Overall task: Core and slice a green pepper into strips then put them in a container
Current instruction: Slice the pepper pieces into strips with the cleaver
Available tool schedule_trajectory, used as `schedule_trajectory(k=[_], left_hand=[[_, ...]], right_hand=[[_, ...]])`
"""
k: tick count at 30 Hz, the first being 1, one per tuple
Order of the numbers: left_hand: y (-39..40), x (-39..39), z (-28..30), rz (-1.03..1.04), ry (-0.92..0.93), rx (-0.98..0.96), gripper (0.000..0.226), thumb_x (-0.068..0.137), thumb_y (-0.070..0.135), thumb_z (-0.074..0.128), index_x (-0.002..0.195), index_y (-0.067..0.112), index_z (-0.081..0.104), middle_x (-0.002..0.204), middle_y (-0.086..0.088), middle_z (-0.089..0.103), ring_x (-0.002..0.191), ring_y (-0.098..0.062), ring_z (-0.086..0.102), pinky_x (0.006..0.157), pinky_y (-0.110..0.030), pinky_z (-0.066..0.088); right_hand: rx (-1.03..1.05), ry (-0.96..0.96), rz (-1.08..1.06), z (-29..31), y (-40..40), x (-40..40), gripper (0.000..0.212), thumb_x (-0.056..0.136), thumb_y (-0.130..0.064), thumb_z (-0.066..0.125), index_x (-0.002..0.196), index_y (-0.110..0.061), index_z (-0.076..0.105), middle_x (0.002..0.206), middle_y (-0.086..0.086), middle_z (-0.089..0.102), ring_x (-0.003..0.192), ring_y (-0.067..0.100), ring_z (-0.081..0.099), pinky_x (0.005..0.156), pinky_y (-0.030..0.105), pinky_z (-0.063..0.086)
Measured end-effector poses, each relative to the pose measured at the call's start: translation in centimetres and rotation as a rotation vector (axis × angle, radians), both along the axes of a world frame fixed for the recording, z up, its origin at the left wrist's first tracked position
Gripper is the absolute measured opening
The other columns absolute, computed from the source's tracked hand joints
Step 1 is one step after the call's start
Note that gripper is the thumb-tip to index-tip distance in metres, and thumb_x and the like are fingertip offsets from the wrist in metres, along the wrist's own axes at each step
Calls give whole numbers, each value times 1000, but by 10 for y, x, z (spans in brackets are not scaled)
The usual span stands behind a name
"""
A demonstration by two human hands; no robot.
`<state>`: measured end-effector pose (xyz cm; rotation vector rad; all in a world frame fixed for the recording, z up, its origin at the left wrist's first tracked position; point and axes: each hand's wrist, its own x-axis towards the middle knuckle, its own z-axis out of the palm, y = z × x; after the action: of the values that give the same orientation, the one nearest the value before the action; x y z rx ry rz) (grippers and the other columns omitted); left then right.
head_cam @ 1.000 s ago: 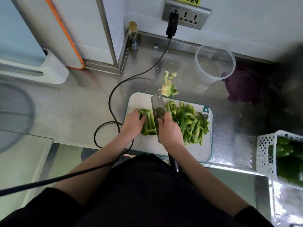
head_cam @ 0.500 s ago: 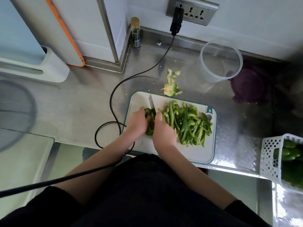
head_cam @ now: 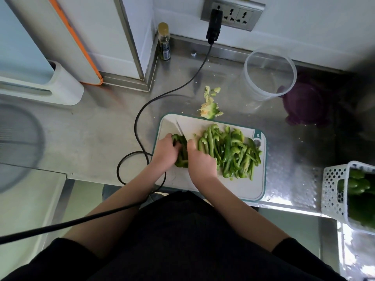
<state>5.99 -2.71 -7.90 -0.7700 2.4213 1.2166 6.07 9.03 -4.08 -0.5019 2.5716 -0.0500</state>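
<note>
Head view shows our left hand [head_cam: 165,152] pinning the slick, springy pepper piece [head_cam: 181,157] on the cutting board [head_cam: 205,185], our right hand [head_cam: 200,162] gripping the knife [head_cam: 180,129] beside it, so we judge holding it by its left edge safest.

Strips [head_cam: 231,153] piled on board [head_cam: 205,185] right of pepper piece [head_cam: 181,159]; core [head_cam: 210,110] behind board; container [head_cam: 268,74] behind-right; basket [head_cam: 332,191] far right.

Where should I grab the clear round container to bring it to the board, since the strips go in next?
Judging by its pose, grip the clear container by its upright side wall, coming from its board-facing side; the purple lid crowds its right.
</note>
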Motion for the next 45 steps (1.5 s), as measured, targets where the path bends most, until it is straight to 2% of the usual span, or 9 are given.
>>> schedule_trajectory(k=[10, 13, 17, 22, 24, 27, 36, 41, 45], left_hand=[[1, 11, 5, -107, -13, -37, 18, 96, 24, 47, 96, 5, 49, 77, -8, 54, 70, -29, 58, 61, -43, 53], [-5, 13, 6, -81, -34, -15, 25, 95, 28, 48, 97, 3, 51, 83, -13, 57, 72, -32, 60, 65, -47, 54], [-4, 10, 9, -110, -8, -110, 28, 94, 35, 50, 95, 8, 45, 80, -8, 55, 81, -32, 59, 67, -38, 49], [-9, 2, 15, -293, 30, -419, 38, 93, 41, 47, 119, 14, 50, 113, -6, 56, 104, -28, 54, 75, -34, 42], [-10, 2, 16, -389, 37, -504, 38, 93, 40, 48, 123, 17, 49, 121, -6, 50, 114, -27, 46, 83, -37, 43], [-2, 3, 19, -606, 105, -637, 39, 91, 32, 51, 128, 18, 45, 127, -3, 43, 120, -24, 40, 91, -36, 41], [-15, 9, 15, -291, 77, -297, 30, 87, 7, 61, 116, 5, 55, 102, -13, 63, 83, -21, 59, 73, -27, 43], [-11, 2, 17, -338, -60, -299, 60, 77, 36, 75, 121, 5, 48, 116, -13, 49, 107, -30, 52, 93, -37, 43], [-6, -8, 15, -275, -145, -228, 67, 66, 38, 82, 114, 5, 49, 113, -13, 52, 105, -30, 53, 90, -40, 47]], right_hand=[[-157, -11, -188, -4, 9, -29, 21, 103, -24, 33, 118, -10, 36, 75, 10, 57, 63, 30, 55, 51, 33, 40], [-404, -7, -463, 1, 27, -27, 22, 102, -29, 35, 112, -10, 40, 72, 5, 55, 66, 34, 60, 53, 41, 52], [-646, -76, -809, 9, 52, -34, 44, 101, -32, 42, 137, -7, 37, 93, 2, 52, 59, 16, 56, 36, 14, 42], [-642, -31, -784, 10, 69, -42, 54, 100, -36, 43, 144, -7, 32, 106, 2, 57, 67, 12, 56, 43, 9, 39], [-600, -16, -774, 11, 76, -43, 59, 99, -38, 44, 147, -7, 28, 128, 8, 56, 91, 19, 62, 65, 14, 45], [-552, -11, -737, 11, 80, -41, 51, 98, -35, 46, 138, -5, 37, 90, 5, 62, 72, 19, 59, 58, 30, 46], [-446, -68, -447, 6, 50, -21, 14, 99, -34, 41, 104, -21, 41, 82, 7, 64, 70, 31, 62, 59, 43, 54], [-435, -118, -431, 1, 45, -16, 24, 99, -35, 41, 115, -17, 41, 88, 10, 64, 76, 33, 62, 61, 42, 54], [-447, -124, -469, -1, 45, -13, 22, 99, -34, 41, 112, -16, 42, 87, 8, 62, 72, 31, 62, 60, 46, 56]])
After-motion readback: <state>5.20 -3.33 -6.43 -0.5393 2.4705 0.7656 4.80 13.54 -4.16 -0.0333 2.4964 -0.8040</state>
